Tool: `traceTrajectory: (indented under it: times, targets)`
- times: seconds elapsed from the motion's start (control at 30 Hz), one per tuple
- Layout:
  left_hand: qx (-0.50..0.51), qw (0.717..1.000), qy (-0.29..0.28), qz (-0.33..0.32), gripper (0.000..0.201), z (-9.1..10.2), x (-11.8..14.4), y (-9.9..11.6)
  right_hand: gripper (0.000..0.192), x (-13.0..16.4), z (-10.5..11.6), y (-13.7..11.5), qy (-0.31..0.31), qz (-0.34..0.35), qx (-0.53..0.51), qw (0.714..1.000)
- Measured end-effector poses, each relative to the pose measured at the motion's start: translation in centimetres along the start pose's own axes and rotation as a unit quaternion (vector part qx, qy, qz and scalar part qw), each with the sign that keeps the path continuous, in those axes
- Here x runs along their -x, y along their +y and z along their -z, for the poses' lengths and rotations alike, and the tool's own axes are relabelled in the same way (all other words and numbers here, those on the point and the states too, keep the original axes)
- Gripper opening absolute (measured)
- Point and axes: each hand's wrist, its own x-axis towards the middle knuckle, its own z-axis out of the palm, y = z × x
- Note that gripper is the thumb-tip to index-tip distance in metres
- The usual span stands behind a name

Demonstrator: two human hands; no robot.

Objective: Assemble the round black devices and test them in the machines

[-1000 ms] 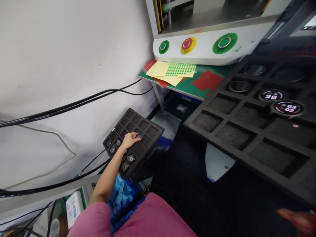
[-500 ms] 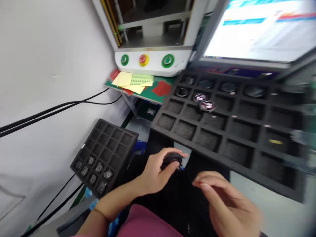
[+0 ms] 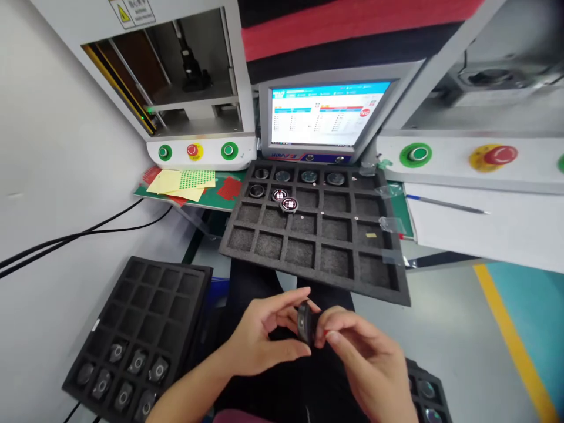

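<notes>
Small round black watch body point(image 3: 305, 322) sits low centre, above the person's lap, pinched between both hands. Left hand point(image 3: 259, 336) curls round it from the left, thumb below and fingertips on the upper rim. Right hand point(image 3: 365, 358) closes on it from the right with thumb and forefinger on the edge. Piece is turned nearly edge-on, so its face cannot be read.

Handling judgement: light, rigid, small enough for a fingertip pinch. Casing looks smooth, likely slippery. Face is probably glass, so scratch- and smudge-prone. Best held by the rim, pads off the flat faces, as both hands seem to do.

Around it: large black foam compartment tray point(image 3: 317, 229) ahead, overhanging the table edge, with a few round pieces in its far rows, two of them lit, and most cells unfilled. Second black foam tray point(image 3: 145, 329) lower left, several similar pieces in its near rows. A third tray's corner point(image 3: 425, 390) shows lower right. Behind: monitor point(image 3: 326, 114), white machine front with green and red buttons point(image 3: 196, 151), yellow sticker sheets point(image 3: 183, 182).
</notes>
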Motion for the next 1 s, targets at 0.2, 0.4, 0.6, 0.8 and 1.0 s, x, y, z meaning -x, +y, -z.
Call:
traceTrajectory:
  times: [0.2,0.4,0.6,0.8,1.0]
  targets:
    - [0.000,0.999,0.010,-0.049,0.059,-0.7,0.0,0.2,0.009,0.2,0.0,-0.2,0.067,0.025,0.024,0.997]
    - [-0.100,0.992,0.008,-0.078,0.058,-1.3,0.2,0.5,0.011,0.4,-0.1,-0.5,0.088,0.075,0.079,0.990]
    - [-0.126,0.986,0.006,-0.107,0.066,-1.3,0.5,0.3,0.020,0.4,-0.1,-0.6,0.094,0.144,0.129,0.977]
    - [-0.140,0.982,-0.008,-0.126,0.069,-1.2,0.3,0.3,0.024,1.1,-0.3,-0.6,0.115,0.188,0.187,0.958]
    - [-0.139,0.978,-0.005,-0.154,0.069,-1.5,-0.1,0.4,0.034,2.3,0.1,0.4,0.108,0.216,0.168,0.956]
